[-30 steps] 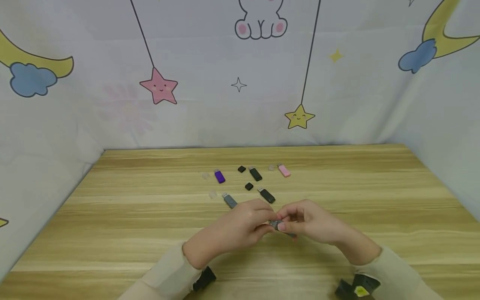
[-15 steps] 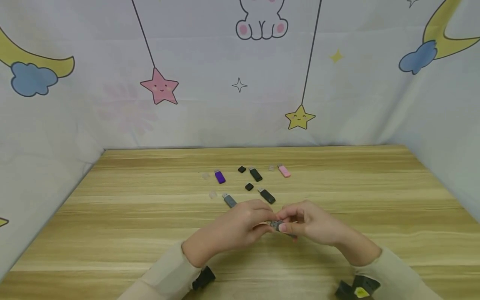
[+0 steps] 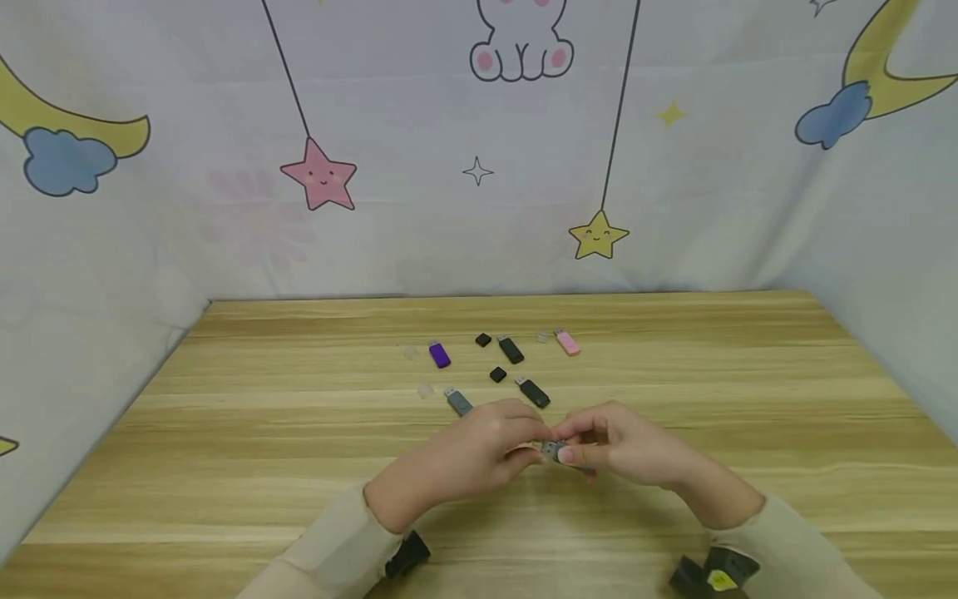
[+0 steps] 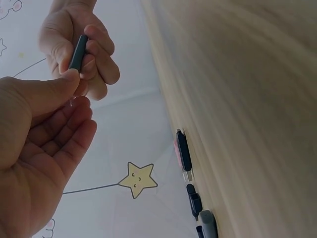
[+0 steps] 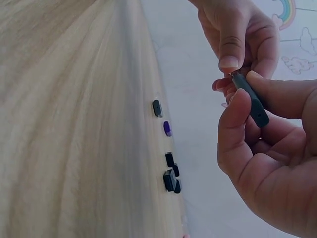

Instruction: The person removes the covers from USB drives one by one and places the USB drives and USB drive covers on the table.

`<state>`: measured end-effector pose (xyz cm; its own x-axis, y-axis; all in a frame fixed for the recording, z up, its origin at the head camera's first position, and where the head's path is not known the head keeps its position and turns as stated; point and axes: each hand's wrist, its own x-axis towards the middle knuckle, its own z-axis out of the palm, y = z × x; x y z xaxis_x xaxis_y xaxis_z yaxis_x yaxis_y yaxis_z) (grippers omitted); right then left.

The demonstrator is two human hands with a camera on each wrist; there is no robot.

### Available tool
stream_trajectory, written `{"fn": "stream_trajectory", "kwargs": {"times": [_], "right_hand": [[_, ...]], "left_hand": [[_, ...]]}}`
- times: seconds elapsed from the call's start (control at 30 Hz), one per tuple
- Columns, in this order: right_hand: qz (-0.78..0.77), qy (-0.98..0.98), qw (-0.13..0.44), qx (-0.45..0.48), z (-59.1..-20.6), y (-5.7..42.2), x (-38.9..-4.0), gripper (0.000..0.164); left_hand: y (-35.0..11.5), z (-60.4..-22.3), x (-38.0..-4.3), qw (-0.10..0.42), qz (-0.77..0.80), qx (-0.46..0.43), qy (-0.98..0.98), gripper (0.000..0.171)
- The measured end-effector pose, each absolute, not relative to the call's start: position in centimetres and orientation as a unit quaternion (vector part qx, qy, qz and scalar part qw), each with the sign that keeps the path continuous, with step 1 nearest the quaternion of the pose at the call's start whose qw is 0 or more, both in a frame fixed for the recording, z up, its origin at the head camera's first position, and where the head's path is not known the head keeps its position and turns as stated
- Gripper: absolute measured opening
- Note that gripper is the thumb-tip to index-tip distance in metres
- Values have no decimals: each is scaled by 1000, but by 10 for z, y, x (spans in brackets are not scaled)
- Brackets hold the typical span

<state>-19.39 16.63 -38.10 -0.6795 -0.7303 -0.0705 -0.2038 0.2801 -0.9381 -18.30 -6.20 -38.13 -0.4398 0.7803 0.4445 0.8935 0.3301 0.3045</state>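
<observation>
Above the table, my right hand [image 3: 632, 445] pinches a grey USB stick [image 3: 552, 450] between thumb and fingers. In the right wrist view the stick's dark body [image 5: 255, 101] slants, one end toward my other hand. My left hand [image 3: 482, 445] meets that end, thumb and fingertips pinching what looks like a small clear cap [image 4: 71, 102], mostly hidden by the fingers. Just beyond my left hand lies another grey USB stick [image 3: 459, 402], partly covered by it. A clear cap [image 3: 425, 390] sits beside that stick's metal plug.
Farther back on the wooden table [image 3: 299, 499] lie a purple USB stick [image 3: 439, 354], two black ones [image 3: 533, 392], a pink one [image 3: 567, 342], black caps [image 3: 497, 374] and clear caps [image 3: 542, 337]. A printed cloth [image 3: 419, 233] hangs behind the table's far edge.
Both hands stay together around the grey USB stick, with almost no movement. The things on the table have not moved; the head view shifts very slightly.
</observation>
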Motion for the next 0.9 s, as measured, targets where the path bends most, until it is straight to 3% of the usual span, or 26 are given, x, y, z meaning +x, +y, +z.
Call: {"fn": "stream_trajectory", "kwargs": {"times": [0.33,0.9], "right_hand": [[-500,787,239,-270,-379,171,-197,28],[-484,838,163,-191,-377,189,-216,32]], "left_hand": [[-65,-380,-191,117,-258,-508,-813,18],[-62,-357,-220,52,-261,-483,-834,17]]}}
